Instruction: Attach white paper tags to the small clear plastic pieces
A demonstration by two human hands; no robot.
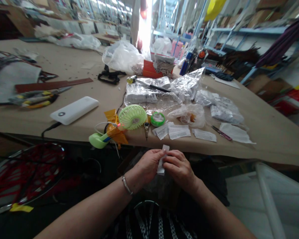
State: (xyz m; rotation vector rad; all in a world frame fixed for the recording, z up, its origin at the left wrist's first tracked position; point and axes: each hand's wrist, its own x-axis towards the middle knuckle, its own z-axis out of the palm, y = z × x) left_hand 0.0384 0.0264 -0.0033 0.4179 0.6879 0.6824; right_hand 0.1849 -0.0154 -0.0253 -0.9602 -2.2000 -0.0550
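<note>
Just in front of the table edge, my left hand (148,164) and my right hand (179,167) meet around a narrow white strip (161,167). Fingers of both hands are closed on it, and its upper end sticks out above them. Beyond the hands, printed white labels (178,131) lie near the table's edge, with another group (204,135) to their right. A round green container (157,119) with whitish contents sits behind the labels. Left of it are a screwdriver-like tool (147,127) and a green fan (132,117).
A white power bank (74,110) and pliers (41,98) lie on the left of the table (84,79). Silvery plastic packets (142,93), a hammer-like tool (149,85), a clear bag (189,115) and a dark pink cutter (221,133) are farther right. A white bin (271,199) stands lower right.
</note>
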